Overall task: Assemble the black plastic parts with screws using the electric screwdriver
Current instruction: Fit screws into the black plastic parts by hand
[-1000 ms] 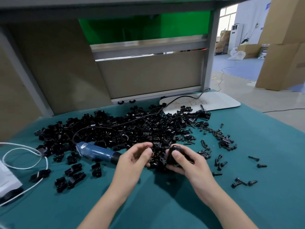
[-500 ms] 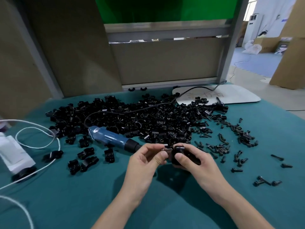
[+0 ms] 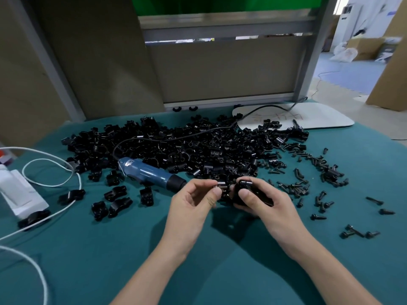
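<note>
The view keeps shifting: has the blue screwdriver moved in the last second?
No. The blue screwdriver keeps its place against the loose black clips beside it on the cloth; only the view shifted.

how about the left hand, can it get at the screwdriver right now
Probably yes, but not freely: the screwdriver lies close beside the left hand with nothing between them, yet that hand is pinching a small part.

Teal-covered table [image 3: 220, 271]. Big pile of black plastic parts [image 3: 198, 148] mid-back. Blue electric screwdriver [image 3: 149, 172] lying at its near-left edge. Screws [image 3: 308, 172] scattered right. White board [image 3: 308, 119] far right. White cable [image 3: 50, 172] and white box [image 3: 19, 192] left.
</note>
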The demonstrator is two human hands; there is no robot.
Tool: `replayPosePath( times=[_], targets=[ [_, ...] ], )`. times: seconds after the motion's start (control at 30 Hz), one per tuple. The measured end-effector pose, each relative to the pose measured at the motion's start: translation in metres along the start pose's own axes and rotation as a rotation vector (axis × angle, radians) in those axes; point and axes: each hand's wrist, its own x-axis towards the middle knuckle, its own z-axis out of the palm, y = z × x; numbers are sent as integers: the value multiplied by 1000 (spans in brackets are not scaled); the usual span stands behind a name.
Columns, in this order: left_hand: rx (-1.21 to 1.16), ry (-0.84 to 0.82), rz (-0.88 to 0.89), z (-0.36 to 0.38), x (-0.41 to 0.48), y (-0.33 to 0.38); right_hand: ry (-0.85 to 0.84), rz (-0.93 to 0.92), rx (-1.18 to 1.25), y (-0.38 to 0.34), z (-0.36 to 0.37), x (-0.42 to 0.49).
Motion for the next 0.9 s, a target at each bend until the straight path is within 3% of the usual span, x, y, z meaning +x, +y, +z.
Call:
replayPosePath(
  times=[0.2, 0.33, 0.43, 0.57, 0.63, 0.8, 0.9],
  targets=[
    [482, 183, 196, -15, 32, 11, 269, -53, 211, -9, -21, 10],
    [779, 164, 29, -16, 92, 30, 455, -68, 368, -11, -42, 14],
    [1016, 51, 8, 1, 103, 37, 571, -61, 511, -14, -57, 15],
    [1196, -430, 193, 49, 71, 29, 668, -67, 655, -13, -68, 19],
    [1318, -592, 245, 71, 61, 22, 679, -65, 680, -12, -69, 21],
    [1582, -704, 251, 109, 51, 12, 677, -56, 680, -8, -69, 20],
    [1573, -703, 207, 117, 51, 10, 692, -54, 690, -9, -70, 21]
  ],
)
